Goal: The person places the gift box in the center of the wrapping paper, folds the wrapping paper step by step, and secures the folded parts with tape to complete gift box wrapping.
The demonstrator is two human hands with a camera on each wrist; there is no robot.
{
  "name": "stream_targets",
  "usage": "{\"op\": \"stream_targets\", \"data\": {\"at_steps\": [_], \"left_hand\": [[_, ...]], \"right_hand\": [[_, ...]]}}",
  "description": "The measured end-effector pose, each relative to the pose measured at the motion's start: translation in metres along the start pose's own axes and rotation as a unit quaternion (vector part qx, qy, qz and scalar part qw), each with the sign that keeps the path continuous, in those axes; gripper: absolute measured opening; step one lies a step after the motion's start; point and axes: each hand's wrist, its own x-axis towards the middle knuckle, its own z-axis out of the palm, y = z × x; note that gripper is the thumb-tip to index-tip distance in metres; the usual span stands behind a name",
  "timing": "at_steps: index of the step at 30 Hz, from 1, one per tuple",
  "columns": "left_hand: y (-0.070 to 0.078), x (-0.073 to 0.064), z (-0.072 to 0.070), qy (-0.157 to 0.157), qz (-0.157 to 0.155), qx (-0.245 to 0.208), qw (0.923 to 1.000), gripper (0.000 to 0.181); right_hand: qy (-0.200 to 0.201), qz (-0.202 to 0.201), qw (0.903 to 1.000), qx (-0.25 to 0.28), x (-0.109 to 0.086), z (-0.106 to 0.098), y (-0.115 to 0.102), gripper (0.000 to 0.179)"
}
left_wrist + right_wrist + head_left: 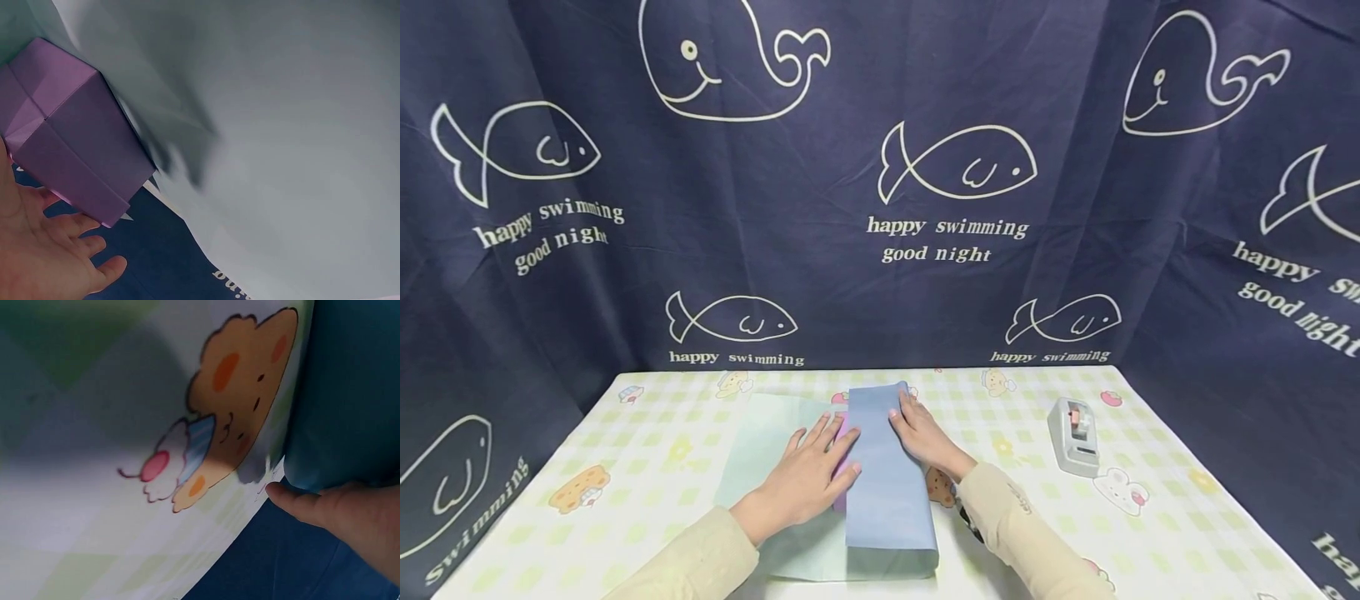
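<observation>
A sheet of wrapping paper, pale green [756, 433] on one face and blue [887, 483] on the other, lies at the table's front middle. On it sits a purple box [81, 144], its right part covered by the folded-over blue flap in the head view. My left hand [808, 475] has its fingers spread against the box just left of the flap's edge. With fingers extended, my right hand [928, 433] rests on the blue fold at its far right side. In the right wrist view, that hand's fingers [350, 509] lie along the wrapped side.
A grey tape dispenser [1075, 437] stands on the right of the table. Beneath everything is a checked tablecloth [655, 500] with cartoon prints. Dark blue curtains [955, 292] with fish and whale drawings enclose the table's back and sides.
</observation>
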Motion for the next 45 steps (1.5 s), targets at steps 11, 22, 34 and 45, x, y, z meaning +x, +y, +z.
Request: {"op": "stream_targets", "data": {"at_steps": [11,22,34,45], "left_hand": [[-0.001,-0.002,-0.001,0.014,0.007,-0.007,0.9998,0.053],[-0.002,-0.001,-0.001,0.007,0.001,-0.002,1.0,0.055],[0.001,-0.001,-0.001,0.009,0.003,0.0,1.0,0.054],[0.001,0.0,-0.001,0.002,-0.004,0.001,1.0,0.055]], "right_hand": [[0.004,-0.007,0.9998,-0.017,0.008,0.0,-0.002,0.056],[0.011,0.002,0.9999,-0.008,0.012,0.0,-0.002,0.059],[0.014,-0.044,0.9989,-0.009,-0.011,-0.012,0.004,0.055],[-0.027,-0.159,0.9854,-0.054,-0.049,-0.017,0.003,0.047]]}}
